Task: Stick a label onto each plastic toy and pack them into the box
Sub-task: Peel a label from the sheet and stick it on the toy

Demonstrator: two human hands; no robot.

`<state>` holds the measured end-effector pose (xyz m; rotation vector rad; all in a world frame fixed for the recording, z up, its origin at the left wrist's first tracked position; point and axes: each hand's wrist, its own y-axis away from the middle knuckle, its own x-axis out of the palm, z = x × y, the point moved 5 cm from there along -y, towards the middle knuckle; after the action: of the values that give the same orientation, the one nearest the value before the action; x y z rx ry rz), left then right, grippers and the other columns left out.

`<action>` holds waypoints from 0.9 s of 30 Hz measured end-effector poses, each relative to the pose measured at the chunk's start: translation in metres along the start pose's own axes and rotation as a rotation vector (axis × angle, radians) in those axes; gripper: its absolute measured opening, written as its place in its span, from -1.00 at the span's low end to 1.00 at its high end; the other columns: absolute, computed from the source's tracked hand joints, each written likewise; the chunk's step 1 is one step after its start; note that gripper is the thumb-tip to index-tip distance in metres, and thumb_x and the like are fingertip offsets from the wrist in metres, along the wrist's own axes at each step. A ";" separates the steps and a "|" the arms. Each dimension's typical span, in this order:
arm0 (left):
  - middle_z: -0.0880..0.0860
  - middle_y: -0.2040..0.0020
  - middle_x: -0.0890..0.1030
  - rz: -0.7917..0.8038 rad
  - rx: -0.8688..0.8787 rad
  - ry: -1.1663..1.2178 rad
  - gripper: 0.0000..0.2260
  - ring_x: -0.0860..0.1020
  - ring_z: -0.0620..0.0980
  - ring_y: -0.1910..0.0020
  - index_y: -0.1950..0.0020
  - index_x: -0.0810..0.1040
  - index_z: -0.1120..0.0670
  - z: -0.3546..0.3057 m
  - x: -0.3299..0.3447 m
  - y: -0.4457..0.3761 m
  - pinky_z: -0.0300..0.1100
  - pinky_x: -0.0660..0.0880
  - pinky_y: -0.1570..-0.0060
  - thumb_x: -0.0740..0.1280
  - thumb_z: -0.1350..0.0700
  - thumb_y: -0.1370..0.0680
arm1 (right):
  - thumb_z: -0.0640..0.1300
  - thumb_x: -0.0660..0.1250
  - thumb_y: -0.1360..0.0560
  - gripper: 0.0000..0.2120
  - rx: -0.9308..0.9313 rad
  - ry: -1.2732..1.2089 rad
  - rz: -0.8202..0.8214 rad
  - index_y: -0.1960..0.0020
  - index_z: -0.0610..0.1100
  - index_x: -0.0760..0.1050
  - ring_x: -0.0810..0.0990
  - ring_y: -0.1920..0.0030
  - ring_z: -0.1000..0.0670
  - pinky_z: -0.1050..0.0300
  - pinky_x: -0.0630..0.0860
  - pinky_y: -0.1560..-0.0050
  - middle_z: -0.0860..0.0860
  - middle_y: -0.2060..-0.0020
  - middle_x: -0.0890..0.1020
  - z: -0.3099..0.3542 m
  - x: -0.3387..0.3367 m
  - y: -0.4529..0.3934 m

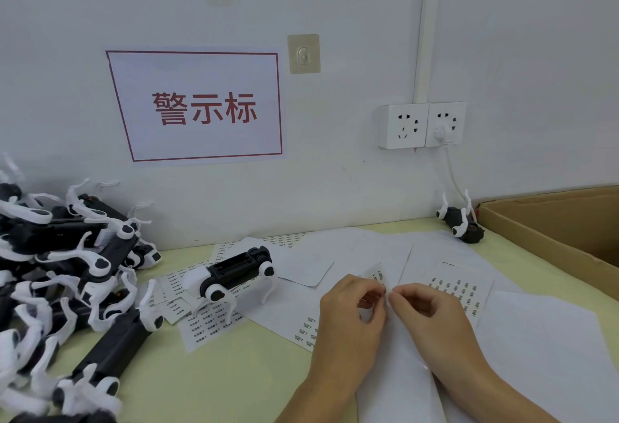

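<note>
With the left hand (351, 302) pinching a small label strip (377, 275) and the right hand (423, 305) pinching at its edge, the peeled label could curl or tear before reaching the standing toy (234, 273) on the worktop (214, 372), well left of the box (549, 221).

A big pile of toy dogs (63, 271) fills the left side of the table (234, 375). One toy dog (234, 275) stands near the middle on paper sheets (335, 255). The cardboard box (549, 231) blocks the right edge, with another toy (461, 223) just beside it. Bare table shows at the front, between the pile and the hands.
</note>
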<state>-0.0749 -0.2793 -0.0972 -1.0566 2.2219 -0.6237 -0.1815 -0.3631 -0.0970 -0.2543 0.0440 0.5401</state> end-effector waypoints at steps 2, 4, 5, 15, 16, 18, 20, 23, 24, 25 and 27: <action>-0.15 0.15 0.63 -0.006 0.005 -0.006 -0.89 0.61 -0.20 0.13 0.09 0.69 0.05 0.000 0.000 0.000 -0.37 0.52 0.08 0.44 0.25 -0.50 | -0.28 0.39 -0.51 -0.83 -0.015 -0.002 -0.003 0.22 -0.13 0.69 0.66 0.23 0.14 0.45 0.47 0.21 0.02 0.30 0.72 0.001 -0.001 0.001; -0.15 0.17 0.63 -0.020 -0.008 0.002 -0.89 0.61 -0.20 0.14 0.11 0.70 0.05 0.000 0.000 0.000 -0.36 0.53 0.09 0.44 0.25 -0.50 | -0.29 0.40 -0.51 -0.83 -0.022 -0.007 0.004 0.22 -0.12 0.69 0.68 0.21 0.11 0.42 0.50 0.19 0.02 0.29 0.72 0.002 0.000 0.002; -0.15 0.18 0.63 -0.020 -0.016 0.009 -0.90 0.61 -0.19 0.14 0.11 0.70 0.05 0.000 -0.001 0.000 -0.34 0.54 0.10 0.44 0.24 -0.50 | -0.29 0.40 -0.51 -0.83 -0.024 -0.009 0.008 0.21 -0.12 0.69 0.68 0.20 0.08 0.38 0.52 0.17 0.01 0.29 0.72 0.002 0.000 0.002; -0.15 0.20 0.64 0.026 -0.128 0.035 -0.89 0.61 -0.22 0.17 0.13 0.72 0.02 0.004 0.000 0.000 -0.40 0.51 0.14 0.43 0.21 -0.52 | -0.34 0.39 -0.50 -0.76 -0.104 0.106 0.010 0.22 -0.07 0.71 0.68 0.21 0.10 0.29 0.56 0.14 0.06 0.30 0.72 0.005 0.003 0.006; -0.14 0.20 0.64 0.023 -0.131 0.040 -0.89 0.62 -0.21 0.17 0.14 0.71 0.03 0.003 0.000 0.000 -0.40 0.51 0.15 0.43 0.21 -0.51 | -0.34 0.39 -0.50 -0.76 -0.107 0.107 0.011 0.23 -0.07 0.71 0.69 0.21 0.10 0.30 0.56 0.14 0.06 0.30 0.72 0.005 0.003 0.006; -0.12 0.21 0.65 0.008 -0.143 0.054 -0.89 0.62 -0.19 0.19 0.16 0.70 0.03 0.003 -0.001 0.000 -0.39 0.52 0.16 0.43 0.22 -0.49 | -0.33 0.40 -0.50 -0.77 -0.112 0.115 0.015 0.22 -0.06 0.71 0.69 0.20 0.09 0.27 0.57 0.12 0.06 0.30 0.72 0.005 0.003 0.005; -0.10 0.22 0.65 -0.005 -0.158 0.059 -0.87 0.63 -0.18 0.21 0.19 0.69 0.02 0.004 -0.001 0.000 -0.37 0.53 0.17 0.43 0.23 -0.49 | -0.31 0.41 -0.50 -0.78 -0.107 0.116 0.013 0.22 -0.06 0.71 0.69 0.20 0.08 0.22 0.58 0.09 0.06 0.30 0.72 0.004 0.003 0.005; -0.10 0.25 0.66 -0.022 -0.205 0.094 -0.85 0.63 -0.17 0.22 0.21 0.69 0.02 0.006 -0.002 -0.001 -0.38 0.52 0.18 0.43 0.26 -0.48 | -0.26 0.42 -0.50 -0.83 -0.082 0.109 0.007 0.19 -0.06 0.71 0.69 0.17 0.06 0.14 0.59 0.06 0.06 0.28 0.72 0.002 0.002 0.004; -0.10 0.26 0.67 -0.028 -0.220 0.108 -0.84 0.64 -0.17 0.23 0.21 0.69 0.03 0.006 -0.003 -0.001 -0.38 0.52 0.18 0.42 0.27 -0.48 | -0.26 0.42 -0.50 -0.84 -0.075 0.103 0.003 0.19 -0.06 0.71 0.69 0.17 0.07 0.16 0.58 0.07 0.06 0.28 0.72 0.001 0.002 0.004; -0.11 0.26 0.67 -0.031 -0.230 0.118 -0.84 0.64 -0.16 0.23 0.21 0.69 0.03 0.007 -0.003 -0.001 -0.38 0.52 0.18 0.42 0.27 -0.49 | -0.25 0.43 -0.50 -0.84 -0.070 0.097 -0.002 0.19 -0.06 0.71 0.68 0.18 0.09 0.19 0.57 0.08 0.07 0.28 0.72 0.001 0.002 0.004; -0.11 0.24 0.67 -0.026 -0.236 0.130 -0.84 0.64 -0.17 0.21 0.20 0.69 0.03 0.006 -0.003 -0.001 -0.38 0.52 0.17 0.42 0.26 -0.49 | -0.25 0.43 -0.49 -0.84 -0.067 0.097 -0.018 0.19 -0.05 0.71 0.67 0.19 0.13 0.23 0.55 0.09 0.09 0.28 0.72 0.000 0.001 0.003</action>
<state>-0.0689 -0.2782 -0.0995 -1.1925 2.4441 -0.4594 -0.1823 -0.3598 -0.0980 -0.3458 0.1180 0.5118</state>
